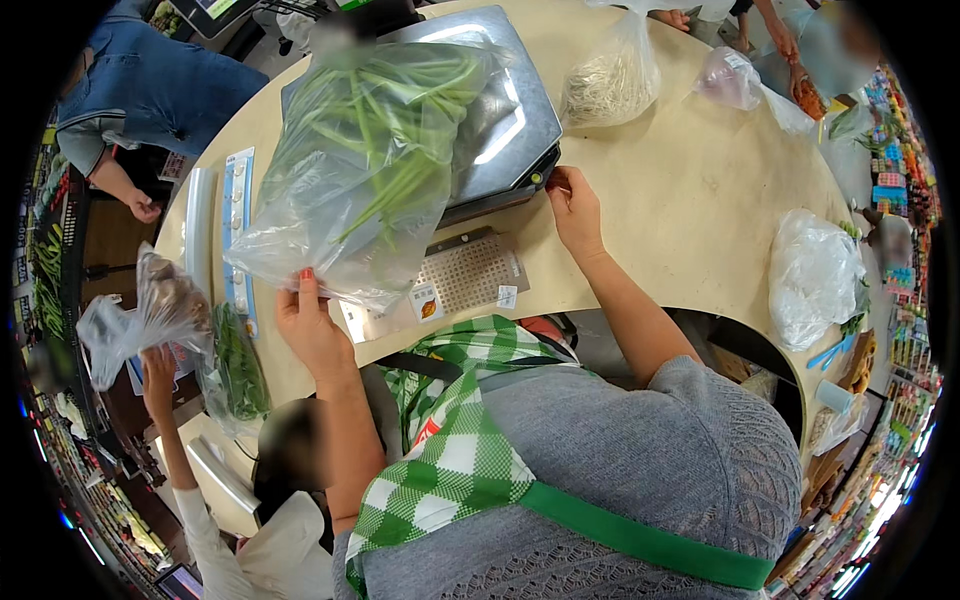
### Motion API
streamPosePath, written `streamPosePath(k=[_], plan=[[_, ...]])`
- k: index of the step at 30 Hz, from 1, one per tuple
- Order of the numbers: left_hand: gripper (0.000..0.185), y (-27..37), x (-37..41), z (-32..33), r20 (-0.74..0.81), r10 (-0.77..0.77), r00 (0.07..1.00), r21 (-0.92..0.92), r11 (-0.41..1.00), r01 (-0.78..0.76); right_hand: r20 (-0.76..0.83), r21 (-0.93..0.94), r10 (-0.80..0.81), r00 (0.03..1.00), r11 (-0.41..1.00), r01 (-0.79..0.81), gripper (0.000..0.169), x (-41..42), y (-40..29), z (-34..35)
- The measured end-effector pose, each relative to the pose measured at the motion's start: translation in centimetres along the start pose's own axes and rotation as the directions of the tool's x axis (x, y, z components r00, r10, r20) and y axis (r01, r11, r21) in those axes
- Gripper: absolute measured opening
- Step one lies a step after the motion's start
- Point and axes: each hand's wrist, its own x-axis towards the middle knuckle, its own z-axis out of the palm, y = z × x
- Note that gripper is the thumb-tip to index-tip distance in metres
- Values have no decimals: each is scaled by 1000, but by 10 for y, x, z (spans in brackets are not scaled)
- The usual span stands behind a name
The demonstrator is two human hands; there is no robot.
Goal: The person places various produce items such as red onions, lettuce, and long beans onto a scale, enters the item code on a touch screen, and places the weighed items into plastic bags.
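A clear plastic bag of long green vegetable stalks (405,112) lies on the steel platform of a weighing scale (499,112). My left hand (311,326) pinches the gathered lower edge of that bag between thumb and fingers. At the scale's front right corner is my right hand (576,210), its fingers curled against the housing. Whether those fingertips grip anything is hidden. Just below the scale, a perforated metal plate (472,274) bearing stickers rests on the curved counter (660,247).
Left of the bag lie a roll of clear film (199,232) and a blue-edged strip (238,217). A co-worker's hand (156,379) holds a bag of brown produce (176,300) by bagged greens (238,367). Bagged pale sprouts (611,90) and a white plastic bag (814,277) stand right.
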Motion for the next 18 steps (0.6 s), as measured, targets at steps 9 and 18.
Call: streamPosePath(k=[9, 18], plan=[[8, -29, 6, -26, -25, -203, 979, -168, 966, 197, 545, -555, 40, 838, 766, 324, 11, 26, -49, -36], [11, -15, 22, -23, -17, -351, 936, -364, 874, 321, 437, 79, -430, 790, 894, 442, 12, 113, -195, 33]])
